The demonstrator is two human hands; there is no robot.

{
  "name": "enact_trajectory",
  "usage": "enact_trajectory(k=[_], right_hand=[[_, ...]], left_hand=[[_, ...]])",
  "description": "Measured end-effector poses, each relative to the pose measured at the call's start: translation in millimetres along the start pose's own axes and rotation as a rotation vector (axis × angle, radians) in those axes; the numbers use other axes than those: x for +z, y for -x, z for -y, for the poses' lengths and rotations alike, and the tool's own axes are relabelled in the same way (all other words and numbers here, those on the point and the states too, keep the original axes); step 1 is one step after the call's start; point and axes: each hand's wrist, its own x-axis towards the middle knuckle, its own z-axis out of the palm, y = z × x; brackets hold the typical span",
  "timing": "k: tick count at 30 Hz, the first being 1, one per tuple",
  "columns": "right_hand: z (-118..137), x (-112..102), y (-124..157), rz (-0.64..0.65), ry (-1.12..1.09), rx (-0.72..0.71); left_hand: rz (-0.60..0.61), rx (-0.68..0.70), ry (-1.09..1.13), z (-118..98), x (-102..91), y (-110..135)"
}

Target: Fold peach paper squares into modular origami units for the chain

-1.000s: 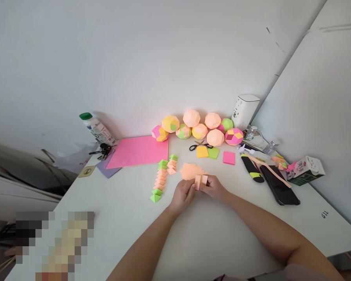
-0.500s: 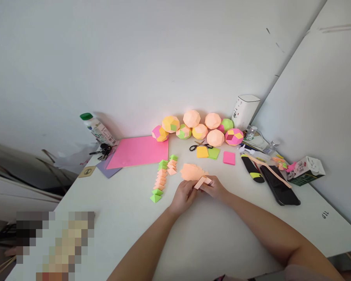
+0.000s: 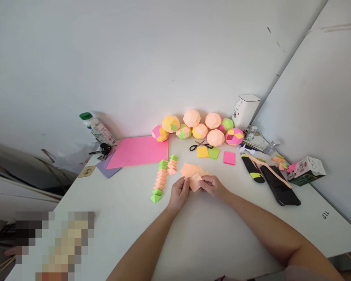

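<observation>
A small peach square of paper (image 3: pixel 195 182), creased and turned cornerwise, is pinched between my two hands. My left hand (image 3: pixel 179 193) grips its left corner with thumb and fingers. At the right corner, my right hand (image 3: pixel 213 186) is closed on it the same way. Just behind the square lies a fanned pile of peach paper sheets (image 3: pixel 190 169) on the table. To the left stand two rows of small folded paper pieces (image 3: pixel 160 177), peach and green. Yellow, green and pink sticky-note pads (image 3: pixel 229 157) lie farther back, beside black-handled scissors (image 3: pixel 201 145).
Several many-sided paper balls (image 3: pixel 192 118) are stacked against the wall. A pink sheet (image 3: pixel 139 152) and a green-capped bottle (image 3: pixel 96 128) are at the left. At the right lie a black-and-yellow utility knife (image 3: pixel 252 168), a black phone (image 3: pixel 277 183) and a small carton (image 3: pixel 308 170).
The peach paper was folded up into a narrow band; now it is opened out to a creased square. My hands have moved slightly apart, one on each side of it.
</observation>
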Motion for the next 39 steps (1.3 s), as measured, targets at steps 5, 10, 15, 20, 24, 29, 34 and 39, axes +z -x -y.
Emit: enact_trajectory(k=[5,10,15,20,24,29,34,39], right_hand=[[4,0,0,0.017,0.049,-0.035],[-1,4,1,-0.047,-0.090,0.004],[-7,6,2,-0.105,-0.118,-0.067],[-7,5,3,-0.101,0.123,-0.229],[-9,6,2,-0.112,0.147,-0.326],[-13,8,-1,-0.138,0.213,-0.433],[-15,9,-4,-0.128,0.247,-0.454],[-16,9,-6,-0.134,0.261,-0.433]], left_hand=[[-0.029,-0.056,0.074,3,-0.3,-1],[-0.056,-0.090,0.104,9,0.0,-2],[-0.025,-0.113,0.114,11,0.8,-2],[-0.018,-0.159,0.109,8,0.5,-4],[-0.048,-0.185,0.098,6,-0.8,-7],[-0.070,-0.186,0.164,7,-1.2,-9],[-0.042,-0.177,0.245,10,-1.2,-10],[-0.023,-0.147,0.249,11,-2.1,-10]])
